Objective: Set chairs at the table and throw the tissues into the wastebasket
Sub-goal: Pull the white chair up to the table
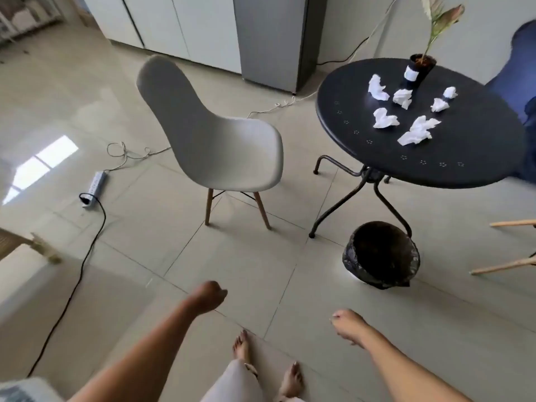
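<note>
A grey shell chair (214, 140) on wooden legs stands on the tiled floor, apart from the round black table (470, 158) to its right, its seat facing the table. Several crumpled white tissues (417, 130) lie on the tabletop beside a small potted plant (417, 72). A wastebasket (381, 255) lined with a black bag sits on the floor under the table's near edge. My left hand (210, 295) is low in view, fingers curled, holding nothing. My right hand (348, 323) hangs loosely curled, also holding nothing. Both are well short of the chair.
A power strip (94, 185) with a black cable and a white cord lies on the floor left of the chair. Wooden legs of another chair (504, 266) show at the right edge. Grey cabinets stand at the back. My bare feet (243, 348) are at the bottom.
</note>
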Demonstrator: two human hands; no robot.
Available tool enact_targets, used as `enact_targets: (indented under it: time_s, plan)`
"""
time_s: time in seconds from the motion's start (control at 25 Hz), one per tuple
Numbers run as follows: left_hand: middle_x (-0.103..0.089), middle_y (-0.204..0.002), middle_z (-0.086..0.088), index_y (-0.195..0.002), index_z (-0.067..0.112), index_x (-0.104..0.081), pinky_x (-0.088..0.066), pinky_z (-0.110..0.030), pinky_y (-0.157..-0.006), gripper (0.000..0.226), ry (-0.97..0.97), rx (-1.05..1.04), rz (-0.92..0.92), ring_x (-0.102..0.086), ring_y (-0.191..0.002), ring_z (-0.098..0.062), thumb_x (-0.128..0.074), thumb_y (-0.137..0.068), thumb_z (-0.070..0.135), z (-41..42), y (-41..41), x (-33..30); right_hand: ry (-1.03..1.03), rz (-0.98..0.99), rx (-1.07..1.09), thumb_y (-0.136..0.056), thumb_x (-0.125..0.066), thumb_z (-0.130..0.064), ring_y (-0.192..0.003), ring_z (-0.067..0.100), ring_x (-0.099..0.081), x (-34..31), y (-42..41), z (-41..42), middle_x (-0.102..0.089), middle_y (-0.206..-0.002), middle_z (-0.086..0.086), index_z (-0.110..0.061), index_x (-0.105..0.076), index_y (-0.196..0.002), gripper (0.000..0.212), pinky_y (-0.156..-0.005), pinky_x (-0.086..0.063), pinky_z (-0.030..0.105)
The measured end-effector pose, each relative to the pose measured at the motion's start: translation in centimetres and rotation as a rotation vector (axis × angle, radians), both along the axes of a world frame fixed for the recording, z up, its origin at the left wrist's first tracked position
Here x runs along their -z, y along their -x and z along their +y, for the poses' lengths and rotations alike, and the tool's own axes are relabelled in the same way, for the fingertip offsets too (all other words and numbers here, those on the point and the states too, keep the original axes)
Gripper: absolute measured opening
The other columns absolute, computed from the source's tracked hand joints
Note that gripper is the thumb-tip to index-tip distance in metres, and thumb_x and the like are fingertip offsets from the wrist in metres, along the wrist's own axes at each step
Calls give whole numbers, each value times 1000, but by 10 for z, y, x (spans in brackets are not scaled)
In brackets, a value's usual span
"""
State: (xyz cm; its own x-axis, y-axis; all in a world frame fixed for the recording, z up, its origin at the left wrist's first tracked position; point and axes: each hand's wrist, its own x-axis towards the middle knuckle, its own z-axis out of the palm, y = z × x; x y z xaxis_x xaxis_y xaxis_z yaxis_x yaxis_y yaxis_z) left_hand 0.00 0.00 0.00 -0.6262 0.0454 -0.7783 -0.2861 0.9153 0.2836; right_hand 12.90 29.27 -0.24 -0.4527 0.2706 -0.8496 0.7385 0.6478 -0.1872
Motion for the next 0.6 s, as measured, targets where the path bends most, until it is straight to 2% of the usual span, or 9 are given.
enact_targets:
  time_s: [0.04, 0.12, 0.2, 0.28, 0.32, 0.4, 0.48, 0.6]
  plan:
    - [-63, -119, -30, -109, -10, -60, -53, -40, -79, 43, -24, -4, 37, -61, -110, -41, -45, -94, 27, -5, 19, -5, 9, 38, -52, -92, -36, -15, -72, 20, -45, 1, 32, -8, -44, -66, 0, -17, -45, -63, 30, -52, -30, 19]
    - [-64, -118, -28, -108, -9, -61, -48, -35, -73, 42, -41, -27, 89, -64, -102, -39, -45, -93, 27, -20, 56, -21, 7, 55, -186, -93, -36, -16, -88, 22, -46, -2, 95, -32, -54, -88, 7, -10, -60, -86, 27, -61, -35, 19]
    - [-64, -118, -27, -109, -8, -61, -49, -34, -75, 42, -45, -38, 130, -63, -102, -37, -45, -93, 28, -37, 93, -42, 9, 89, -279, -93, -36, -19, -99, 26, -52, -13, 156, -63, -59, -114, 13, -7, -62, -109, 33, -66, -39, 21]
    - [-65, -112, -27, -110, -7, -60, -52, -38, -81, 42, -32, -81, 139, -63, -103, -39, -44, -94, 27, -73, 122, -45, 15, 123, -317, -93, -38, -20, -110, 29, -55, -13, 207, -109, -58, -128, 13, -8, -62, -114, 35, -77, -44, 26]
    - [-65, -103, -26, -108, -6, -61, -52, -37, -76, 40, -34, -116, 126, -63, -94, -39, -44, -93, 27, -96, 137, -45, 28, 136, -321, -92, -38, -21, -107, 29, -55, -9, 233, -131, -58, -127, 13, -10, -62, -107, 30, -79, -45, 28]
    - [-56, -90, -17, -96, 1, -58, -45, -29, -62, 29, -35, -179, 92, -54, -79, -30, -44, -93, 27, -140, 164, -50, 72, 137, -331, -89, -38, -20, -92, 27, -53, -15, 278, -179, -60, -115, 14, -16, -56, -91, 19, -74, -45, 30]
    - [-53, -89, -13, -88, 6, -50, -37, -24, -53, 21, -41, -216, 30, -47, -76, -27, -44, -92, 26, -182, 190, -50, 78, 116, -358, -88, -37, -21, -83, 24, -49, -20, 317, -223, -58, -100, 11, -18, -53, -91, 16, -68, -41, 28]
    - [-49, -88, -14, -76, 9, -44, -30, -22, -50, 22, -97, -297, 8, -43, -65, -25, -44, -92, 23, -239, 230, -51, 76, 99, -404, -90, -36, -20, -77, 22, -51, -26, 369, -279, -57, -96, 9, -16, -53, -96, 18, -63, -39, 24]
